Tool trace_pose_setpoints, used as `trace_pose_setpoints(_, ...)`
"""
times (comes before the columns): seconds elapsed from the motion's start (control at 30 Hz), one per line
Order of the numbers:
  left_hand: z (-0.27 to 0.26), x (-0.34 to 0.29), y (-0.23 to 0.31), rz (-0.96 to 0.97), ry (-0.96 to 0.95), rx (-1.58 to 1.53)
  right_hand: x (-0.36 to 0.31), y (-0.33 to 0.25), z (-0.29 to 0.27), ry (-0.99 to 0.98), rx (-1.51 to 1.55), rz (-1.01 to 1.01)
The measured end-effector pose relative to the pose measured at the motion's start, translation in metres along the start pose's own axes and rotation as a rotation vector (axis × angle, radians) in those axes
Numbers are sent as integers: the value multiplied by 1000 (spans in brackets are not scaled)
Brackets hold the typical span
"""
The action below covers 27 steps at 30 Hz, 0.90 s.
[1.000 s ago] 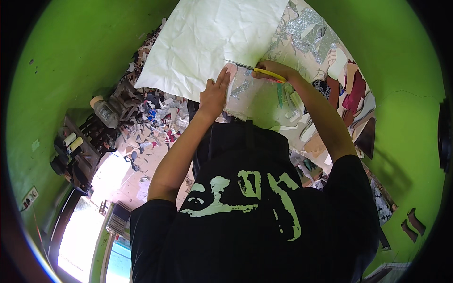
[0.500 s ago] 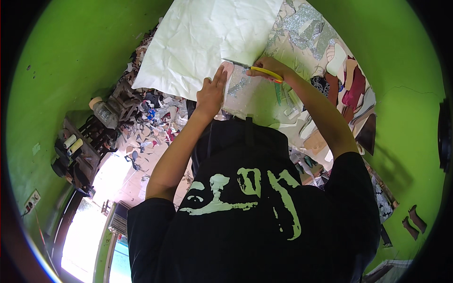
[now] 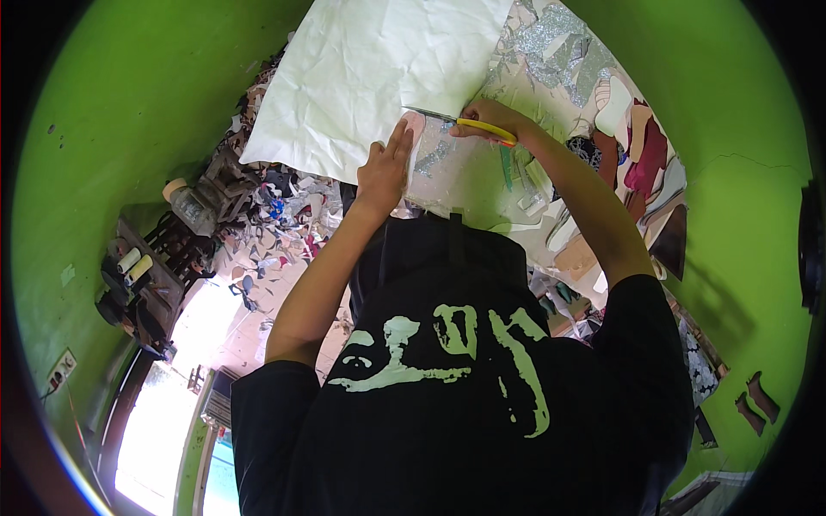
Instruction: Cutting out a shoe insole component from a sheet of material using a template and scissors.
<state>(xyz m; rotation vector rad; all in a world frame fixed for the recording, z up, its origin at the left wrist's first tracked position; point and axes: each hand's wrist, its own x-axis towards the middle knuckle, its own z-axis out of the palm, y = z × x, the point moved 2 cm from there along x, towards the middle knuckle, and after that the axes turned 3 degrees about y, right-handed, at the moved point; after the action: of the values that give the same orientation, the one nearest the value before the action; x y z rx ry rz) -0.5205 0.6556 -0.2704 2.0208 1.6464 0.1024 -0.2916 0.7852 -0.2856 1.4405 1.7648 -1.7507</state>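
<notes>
My left hand (image 3: pixel 383 176) presses down with two straight fingers on a pale pink rounded template (image 3: pixel 416 125), which lies at the near edge of a large white creased sheet (image 3: pixel 370 77). The hand's other fingers look partly bent. In my right hand (image 3: pixel 489 116) are scissors (image 3: pixel 484 128) with yellow and orange handles. Their blades point left across the white sheet, just beyond the template's rounded end. The blades look nearly closed, and the lower one is partly hidden by the sheet.
The worktable (image 3: pixel 465 185) under the sheet carries silver glittery scraps (image 3: pixel 555 52), a white sole-shaped piece (image 3: pixel 613 107) and dark red material (image 3: pixel 647 159). Offcuts (image 3: pixel 275 236) litter the floor at left, near a jar (image 3: pixel 191 206) and thread spools (image 3: pixel 136 267). Green walls stand on both sides.
Hardly anything differs. The scissor handles have shifted very slightly and more orange shows at their end; both hands stay in place at the sheet.
</notes>
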Motion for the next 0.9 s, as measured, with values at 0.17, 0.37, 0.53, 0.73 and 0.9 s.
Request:
trace_pose_setpoints(0.17, 1, -1, 0, 4, 15, 14, -1, -4, -2, -6, -64, -46)
trace_pose_setpoints(0.37, 3, -1, -2, -4, 1, 23, -9, -14, 2, 31, -47, -22)
trace_pose_setpoints(0.53, -2, -4, -3, -39, 28, -52, -7, -12, 2, 101, -267, -196)
trace_pose_setpoints(0.73, -1, -6, -4, -92, -20, -68, -7, -3, 6, 106, -99, -167)
trace_pose_setpoints(0.9, 1, -10, -6, -36, 85, -77, -2, -9, 10, 161, -77, -253)
